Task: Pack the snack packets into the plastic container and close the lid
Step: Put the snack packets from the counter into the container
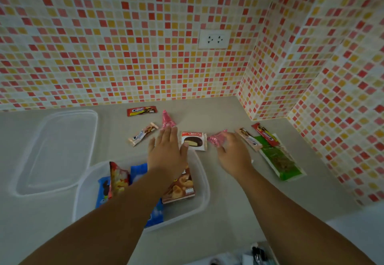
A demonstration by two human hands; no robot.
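**A:** From the head camera, where does everything sit around the plastic container (202,183)?

**B:** The container is open on the grey counter (218,233). Inside it are a red snack bag (117,178), blue packets (138,171) and a brown biscuit packet (182,185). Its clear lid (60,150) lies flat just left of it and a bit further back.

**A:** And the packets not packed yet?

**B:** All behind or right of the container. Just past its far rim is the Choco Pie packet (194,141). Further back are a pink cone-shaped packet (167,119), a beige biscuit bar (142,133) and, nearest the tiled wall (124,36), a red bar (142,111). To the container's right lie a second beige bar (248,139), a second red bar (265,134) and a long green packet (278,158).

**A:** The hands?

**B:** The left hand (166,150) reaches over the container's far rim, fingers spread flat, fingertips at the base of the pink cone, thumb touching the Choco Pie. It grips nothing. The right hand (232,152) is beyond the container's right corner, its fingers on a second pink packet (217,139); whether it is pinched I cannot tell.
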